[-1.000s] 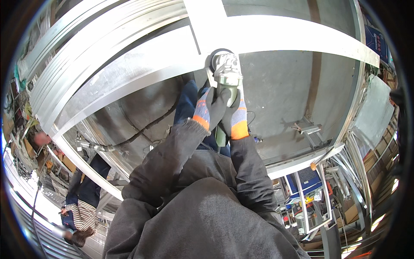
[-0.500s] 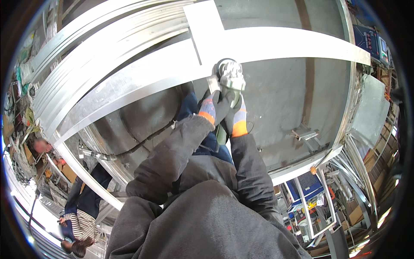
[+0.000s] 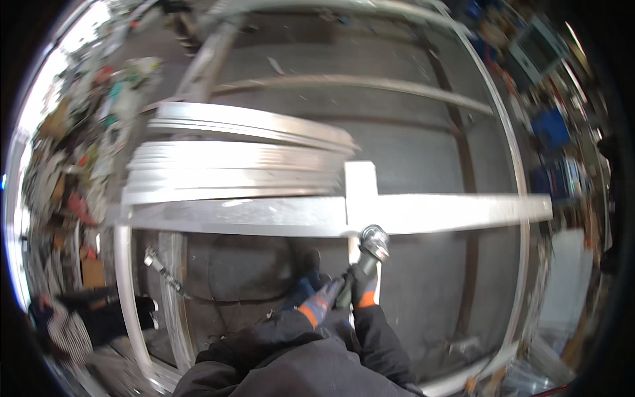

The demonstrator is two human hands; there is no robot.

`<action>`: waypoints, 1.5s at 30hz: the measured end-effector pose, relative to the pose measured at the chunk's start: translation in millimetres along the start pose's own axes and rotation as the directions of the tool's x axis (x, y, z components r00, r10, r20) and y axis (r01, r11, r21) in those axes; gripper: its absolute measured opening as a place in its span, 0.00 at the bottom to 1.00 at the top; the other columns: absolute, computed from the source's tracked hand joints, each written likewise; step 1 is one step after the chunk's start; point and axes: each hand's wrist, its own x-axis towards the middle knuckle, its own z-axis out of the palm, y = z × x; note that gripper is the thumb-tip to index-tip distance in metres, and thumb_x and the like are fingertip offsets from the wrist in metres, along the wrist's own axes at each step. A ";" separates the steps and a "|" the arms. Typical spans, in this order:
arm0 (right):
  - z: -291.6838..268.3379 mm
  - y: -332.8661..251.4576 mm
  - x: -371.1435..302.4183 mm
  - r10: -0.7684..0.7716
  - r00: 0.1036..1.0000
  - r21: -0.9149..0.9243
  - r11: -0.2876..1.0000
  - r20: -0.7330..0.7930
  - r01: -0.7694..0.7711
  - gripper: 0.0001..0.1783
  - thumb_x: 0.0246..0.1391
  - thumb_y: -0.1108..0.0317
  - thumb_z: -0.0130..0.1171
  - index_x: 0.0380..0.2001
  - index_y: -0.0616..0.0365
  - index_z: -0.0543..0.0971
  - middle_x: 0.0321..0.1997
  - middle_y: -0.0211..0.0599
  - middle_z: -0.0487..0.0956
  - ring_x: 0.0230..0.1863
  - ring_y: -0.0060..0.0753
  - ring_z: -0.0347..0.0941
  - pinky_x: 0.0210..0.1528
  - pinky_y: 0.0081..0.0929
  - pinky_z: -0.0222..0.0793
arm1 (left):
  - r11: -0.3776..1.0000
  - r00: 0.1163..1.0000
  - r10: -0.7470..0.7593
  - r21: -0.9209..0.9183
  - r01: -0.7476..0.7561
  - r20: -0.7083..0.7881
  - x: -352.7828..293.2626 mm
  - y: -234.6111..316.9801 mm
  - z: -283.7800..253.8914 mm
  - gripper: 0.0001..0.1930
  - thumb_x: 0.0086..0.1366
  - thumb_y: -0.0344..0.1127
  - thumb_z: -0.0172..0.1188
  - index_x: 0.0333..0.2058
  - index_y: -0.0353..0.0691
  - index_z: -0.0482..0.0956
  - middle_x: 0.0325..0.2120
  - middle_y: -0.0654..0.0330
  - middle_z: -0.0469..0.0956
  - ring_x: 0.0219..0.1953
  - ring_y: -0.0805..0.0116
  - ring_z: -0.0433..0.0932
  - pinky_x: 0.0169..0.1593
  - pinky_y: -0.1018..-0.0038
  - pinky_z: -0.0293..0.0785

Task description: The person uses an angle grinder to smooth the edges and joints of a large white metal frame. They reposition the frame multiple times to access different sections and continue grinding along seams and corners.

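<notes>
Both my gloved hands are closed around an angle grinder [image 3: 375, 243], with a round metal head and a greenish body. My right hand [image 3: 362, 283] grips it just behind the head. My left hand [image 3: 331, 290] is wrapped round the rear body, lower and to the left. The head is at the near edge of a long, pale metal bar [image 3: 456, 213], close to where a short crosspiece [image 3: 360, 180] meets it. Blur hides whether the disc touches the metal. Part of the crosspiece runs toward me under the grinder.
Several stacked metal profiles [image 3: 238, 165] lie beyond the bar's left half. A metal frame [image 3: 519, 159] surrounds the work area. A clamp-like tool [image 3: 161, 268] rests at the left. Another person in a striped top [image 3: 69, 337] is at lower left. Clutter lines both sides.
The view has tilted up and shows more of the far frame. Bar, grinder and hands now appear lower in the picture. Both hands keep their hold on the grinder.
</notes>
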 end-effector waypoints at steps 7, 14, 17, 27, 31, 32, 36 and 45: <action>23.4 11.2 7.2 0.046 0.895 -0.302 0.948 0.445 0.101 0.15 0.53 0.61 0.64 0.33 0.61 0.73 0.24 0.42 0.76 0.21 0.41 0.74 0.25 0.39 0.75 | 0.912 0.948 -0.311 0.300 0.279 0.064 -49.0 50.3 -1.6 0.25 0.65 0.40 0.49 0.58 0.34 0.65 0.31 0.52 0.81 0.34 0.53 0.82 0.39 0.56 0.77; 101.0 60.8 -49.7 0.288 0.545 -0.441 0.881 0.787 0.170 0.21 0.53 0.61 0.68 0.44 0.58 0.73 0.28 0.37 0.76 0.28 0.34 0.76 0.30 0.33 0.75 | 0.736 0.761 -0.587 0.210 0.644 -0.278 -145.4 62.8 -9.9 0.39 0.64 0.51 0.53 0.68 0.37 0.53 0.23 0.56 0.75 0.25 0.61 0.76 0.34 0.61 0.70; 124.5 92.3 -90.1 0.429 0.226 -0.482 0.819 0.875 0.310 0.23 0.54 0.56 0.67 0.46 0.56 0.73 0.35 0.33 0.76 0.34 0.29 0.75 0.36 0.29 0.74 | 0.653 0.601 -0.756 -0.227 0.723 -0.261 -196.3 62.5 1.2 0.49 0.58 0.56 0.61 0.70 0.38 0.49 0.27 0.53 0.79 0.29 0.56 0.80 0.36 0.60 0.72; 121.9 243.7 -343.8 0.965 -0.146 -0.822 0.262 0.217 0.505 0.12 0.56 0.63 0.62 0.36 0.59 0.75 0.30 0.37 0.77 0.28 0.37 0.76 0.31 0.34 0.74 | 0.301 -0.270 -0.882 -0.904 0.305 -0.385 -364.4 54.7 163.6 0.46 0.49 0.69 0.64 0.59 0.39 0.70 0.30 0.50 0.82 0.36 0.52 0.83 0.42 0.62 0.77; 64.0 272.3 -471.5 0.965 -0.248 -0.670 0.240 0.086 0.702 0.16 0.51 0.61 0.67 0.36 0.61 0.75 0.28 0.40 0.77 0.27 0.38 0.76 0.29 0.36 0.75 | 0.135 -0.505 -0.862 -0.982 -0.135 -0.049 -408.3 88.2 202.7 0.43 0.51 0.68 0.65 0.54 0.39 0.73 0.32 0.50 0.82 0.38 0.55 0.82 0.42 0.65 0.76; 47.8 280.2 -499.1 0.979 -0.202 -0.594 0.143 -0.033 0.791 0.16 0.50 0.61 0.66 0.36 0.60 0.75 0.28 0.40 0.77 0.26 0.37 0.76 0.28 0.35 0.75 | 0.238 -0.596 -0.802 -0.936 -0.261 -0.038 -416.1 100.5 214.0 0.40 0.52 0.67 0.65 0.53 0.39 0.74 0.35 0.51 0.82 0.40 0.56 0.81 0.43 0.66 0.76; -37.4 315.9 -572.6 0.896 -0.235 -0.405 0.068 -0.378 0.912 0.19 0.53 0.54 0.65 0.38 0.56 0.74 0.29 0.38 0.76 0.27 0.37 0.76 0.30 0.36 0.76 | 0.636 -0.694 -0.720 -0.409 -0.654 -0.012 -446.3 140.0 268.7 0.28 0.62 0.57 0.62 0.50 0.40 0.74 0.38 0.58 0.81 0.41 0.66 0.79 0.46 0.69 0.74; -182.6 351.3 -659.3 0.657 -0.110 -0.027 0.134 -0.746 0.991 0.16 0.52 0.66 0.64 0.41 0.60 0.72 0.33 0.38 0.76 0.27 0.30 0.76 0.28 0.29 0.77 | 0.693 -0.683 -0.530 -0.207 -0.690 0.503 -481.9 164.3 327.5 0.30 0.59 0.60 0.63 0.48 0.39 0.76 0.36 0.56 0.82 0.37 0.68 0.80 0.41 0.71 0.75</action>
